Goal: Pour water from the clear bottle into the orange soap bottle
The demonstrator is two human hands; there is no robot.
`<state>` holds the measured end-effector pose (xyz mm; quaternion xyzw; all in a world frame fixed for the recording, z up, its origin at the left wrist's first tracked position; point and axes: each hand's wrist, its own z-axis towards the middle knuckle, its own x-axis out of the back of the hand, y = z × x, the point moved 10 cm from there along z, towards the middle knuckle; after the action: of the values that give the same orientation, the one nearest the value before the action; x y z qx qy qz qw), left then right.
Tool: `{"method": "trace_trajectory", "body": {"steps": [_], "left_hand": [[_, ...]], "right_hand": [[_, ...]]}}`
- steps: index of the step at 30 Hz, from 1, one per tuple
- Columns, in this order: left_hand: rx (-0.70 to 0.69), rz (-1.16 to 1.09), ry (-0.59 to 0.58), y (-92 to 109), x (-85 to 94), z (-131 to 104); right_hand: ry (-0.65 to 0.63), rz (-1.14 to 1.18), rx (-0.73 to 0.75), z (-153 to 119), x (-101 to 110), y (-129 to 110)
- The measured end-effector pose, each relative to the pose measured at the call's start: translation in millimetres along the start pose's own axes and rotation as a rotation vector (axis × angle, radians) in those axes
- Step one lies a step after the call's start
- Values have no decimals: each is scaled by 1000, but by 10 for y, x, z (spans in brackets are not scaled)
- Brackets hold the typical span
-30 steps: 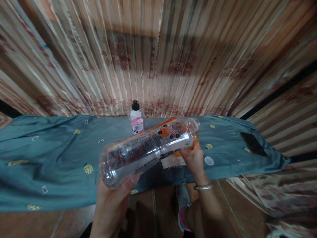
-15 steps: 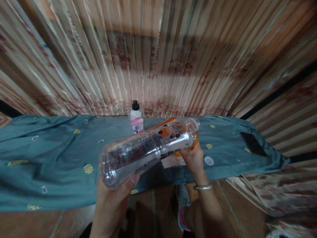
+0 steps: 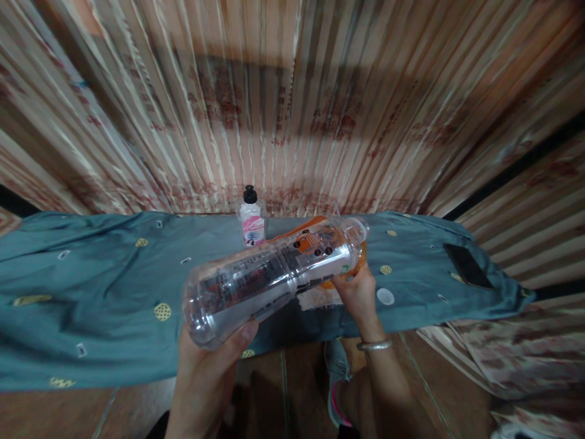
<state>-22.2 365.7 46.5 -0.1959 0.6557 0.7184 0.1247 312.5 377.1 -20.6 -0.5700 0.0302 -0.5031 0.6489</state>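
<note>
A large clear plastic bottle (image 3: 256, 280) with a printed label hangs tilted over the table, its uncapped mouth up and to the right. My left hand (image 3: 214, 360) is wrapped round its base, thumb along the near side. My right hand (image 3: 359, 289) is closed on an orange see-through object (image 3: 326, 285) behind the bottle's neck. The bottle hides most of that object and my right fingertips, so its kind is unclear. A whitish cloth or paper (image 3: 317, 299) lies beneath. Just right of my right hand is a round white cap (image 3: 385, 296).
A white-and-pink bottle with a black top (image 3: 253, 222) stands towards the back of the table. At the right lies a dark phone (image 3: 467, 266). The table wears a green patterned cloth (image 3: 114, 292). Pleated curtains (image 3: 292, 110) hang right behind it.
</note>
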Motion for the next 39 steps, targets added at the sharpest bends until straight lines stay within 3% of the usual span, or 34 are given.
{"method": "trace_trajectory", "body": {"steps": [8, 13, 23, 39], "left_hand": [[-3, 28, -6, 1, 21, 3], [-4, 17, -73, -14, -7, -3], [12, 24, 6, 9, 14, -19], [20, 28, 1, 1, 9, -10]], "right_hand": [[-18, 0, 2, -8, -13, 0], [-6, -10, 14, -6, 1, -18], [1, 6, 16, 0, 1, -15], [-37, -3, -28, 1, -8, -25]]}}
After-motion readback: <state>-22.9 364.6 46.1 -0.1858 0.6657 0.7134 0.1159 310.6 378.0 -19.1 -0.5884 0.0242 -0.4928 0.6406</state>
